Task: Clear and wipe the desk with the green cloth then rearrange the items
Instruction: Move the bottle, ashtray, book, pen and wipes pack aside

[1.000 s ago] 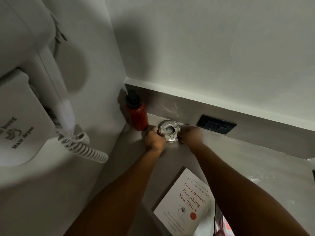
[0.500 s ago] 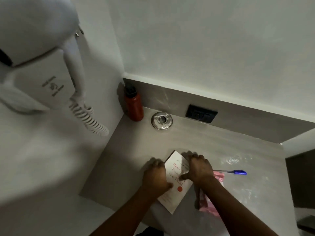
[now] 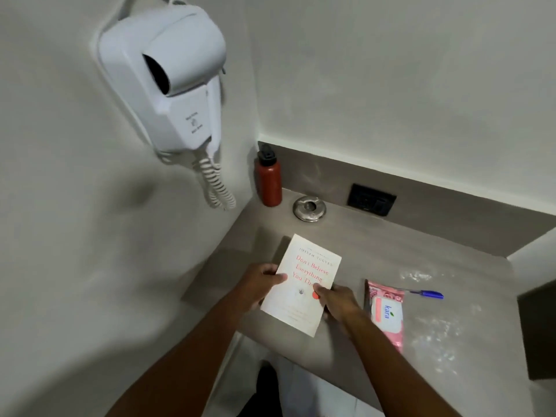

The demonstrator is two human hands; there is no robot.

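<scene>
A white paperback book (image 3: 304,278) with red title lettering is held above the grey desk (image 3: 373,254), tilted with its top toward the back corner. My left hand (image 3: 260,281) grips its left edge, thumb on the cover. My right hand (image 3: 334,299) grips its lower right edge. A red bottle (image 3: 268,182) with a black cap stands upright in the back left corner. Beside it sits a round metal ashtray (image 3: 309,208). A pink wet-wipes pack (image 3: 386,311) lies to the right of my right hand, with a blue pen (image 3: 427,294) just beyond it. No green cloth is in view.
A white wall-mounted hair dryer (image 3: 168,82) with a coiled cord (image 3: 216,185) hangs on the left wall above the desk corner. A black socket plate (image 3: 370,200) sits in the back upstand. The desk's front edge runs near my forearms; a dark recess borders the right side.
Both hands left the ashtray at the back, came to the book near the front edge, and now hold it lifted off the desk. The view has pulled back.
</scene>
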